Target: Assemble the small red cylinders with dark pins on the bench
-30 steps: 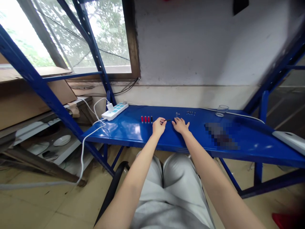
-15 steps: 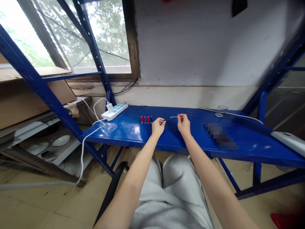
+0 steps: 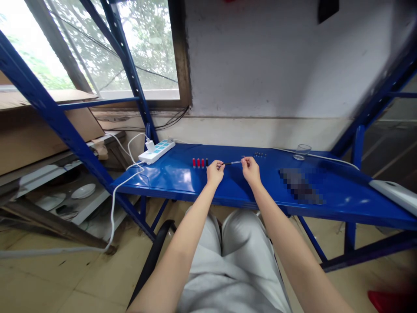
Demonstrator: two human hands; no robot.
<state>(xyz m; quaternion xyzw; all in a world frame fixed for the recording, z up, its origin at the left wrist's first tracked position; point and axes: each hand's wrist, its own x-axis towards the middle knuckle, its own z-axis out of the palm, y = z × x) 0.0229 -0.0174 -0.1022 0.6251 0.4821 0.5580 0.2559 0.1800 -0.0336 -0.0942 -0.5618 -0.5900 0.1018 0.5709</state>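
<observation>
My left hand [image 3: 215, 172] is closed in a pinch on a slim black pen barrel [image 3: 228, 163] that points right. My right hand [image 3: 251, 169] pinches a thin clear tube [image 3: 236, 162], which looks like a pen refill. Its left end meets the right end of the barrel, so the two lie nearly in line just above the table; whether one is inside the other I cannot make out. Left of my left hand stand three short red cylinders [image 3: 198, 163] with pale lower ends and a black one [image 3: 206, 162]. Several tiny metallic pieces [image 3: 259, 154] lie beyond my right hand.
The blue table [image 3: 172, 174] carries a white power strip [image 3: 158, 151] at the left. On the right are a clear cup [image 3: 302, 151], a pixelated dark item [image 3: 299, 186] and a white object [image 3: 394, 195] at the edge. A white cable [image 3: 335, 159] runs along the back.
The gap between the black pen barrel and the clear tube has closed. Both hands have shifted slightly left, and the pieces are now end to end.
</observation>
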